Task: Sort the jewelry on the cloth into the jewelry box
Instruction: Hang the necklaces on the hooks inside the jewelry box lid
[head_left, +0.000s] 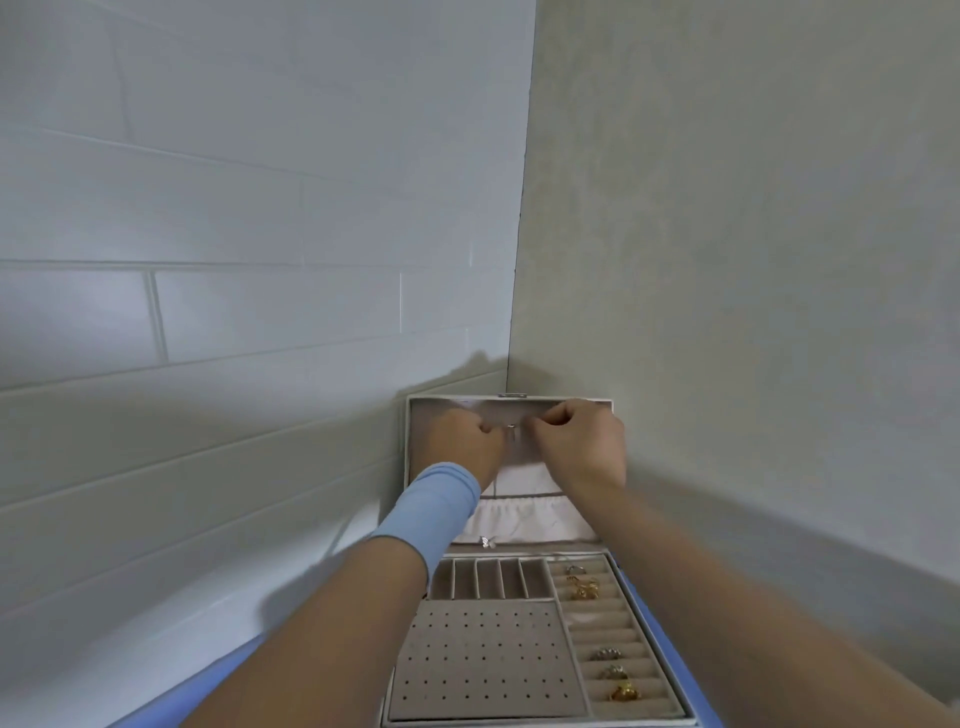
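The open jewelry box stands against the wall corner, its lid upright. Both hands are raised to the inside of the lid. My left hand and my right hand have curled fingers that meet at a small silver hook or clasp; a thin chain between them cannot be made out. Several gold and silver rings sit in the ring rolls on the right. A small silver piece lies at the base of the lid pocket.
The tray holds a perforated earring panel and a row of narrow slots. A blue cloth shows under the box at the bottom left. Tiled wall on the left, plain wall on the right, both close.
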